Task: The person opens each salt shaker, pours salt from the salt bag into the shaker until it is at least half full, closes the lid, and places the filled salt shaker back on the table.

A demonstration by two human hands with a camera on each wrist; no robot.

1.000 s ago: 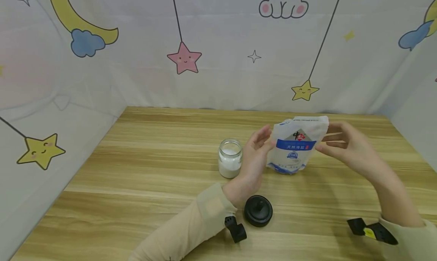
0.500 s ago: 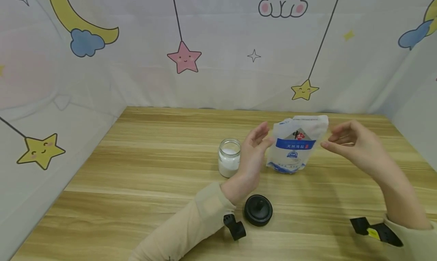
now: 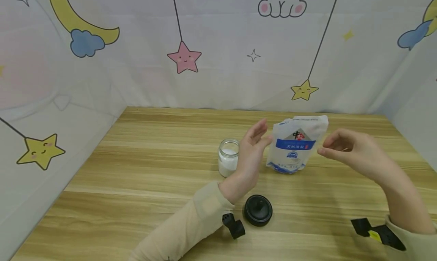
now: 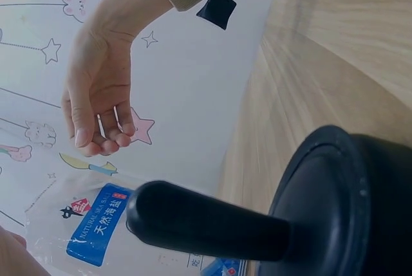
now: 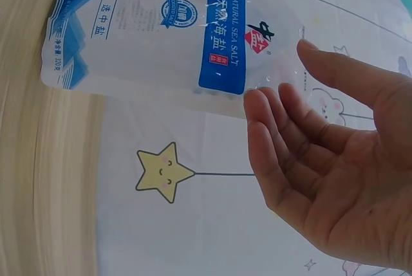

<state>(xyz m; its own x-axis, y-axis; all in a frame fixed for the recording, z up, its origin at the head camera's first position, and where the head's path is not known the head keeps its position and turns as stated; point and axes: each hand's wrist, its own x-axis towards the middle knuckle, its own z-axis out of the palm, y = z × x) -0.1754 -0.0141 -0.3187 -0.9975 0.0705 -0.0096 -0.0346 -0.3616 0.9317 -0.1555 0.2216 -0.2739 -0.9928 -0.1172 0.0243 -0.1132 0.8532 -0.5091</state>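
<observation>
A white and blue bag of sea salt (image 3: 295, 156) stands upright on the table, its top leaning a little right. Just left of it is my left hand (image 3: 250, 154), fingers raised and relaxed, holding nothing. My right hand (image 3: 356, 153) hovers off the bag's right side; its fingers are loosely bent with a gap to the thumb, as the right wrist view confirms on the same hand (image 5: 328, 154). Behind my left hand, partly covered, stands an open glass jar (image 3: 227, 162) with white salt inside. The black lid (image 3: 258, 210) lies knob up near my left wrist, looming large in the left wrist view.
The wooden table (image 3: 153, 177) carries all these things. A pale cloth (image 3: 218, 90) printed with stars and moons hangs at the back and both sides. Black camera mounts (image 3: 233, 226) sit on both wrists, the left one close to the lid.
My right hand has come off the bag's right edge, drawn back to the right and then lowered slightly. My left hand has shifted slightly left, away from the bag. The bag stays standing.
</observation>
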